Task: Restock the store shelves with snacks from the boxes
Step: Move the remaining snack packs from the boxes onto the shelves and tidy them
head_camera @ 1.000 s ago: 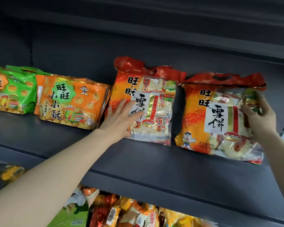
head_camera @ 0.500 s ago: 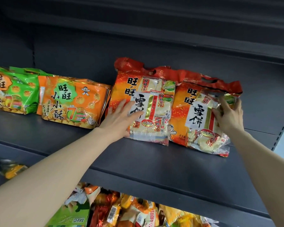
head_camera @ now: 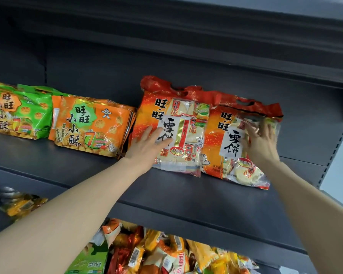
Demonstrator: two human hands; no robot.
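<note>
Hands lie flat with straight fingers: left hand (head_camera: 147, 144) on one red bag (head_camera: 178, 123), right hand (head_camera: 262, 143) on the next bag (head_camera: 230, 143), both leaning on the shelf (head_camera: 186, 194).

Shelf (head_camera: 186, 194) dark grey; two rice-cracker bags (head_camera: 186, 107) red-orange, white labels; one bag (head_camera: 91, 125) orange; one (head_camera: 20, 111) green.

Single head-worn view, tilted, facing a dark shelf (head_camera: 186, 194) close ahead, seemingly looking slightly upward
</note>
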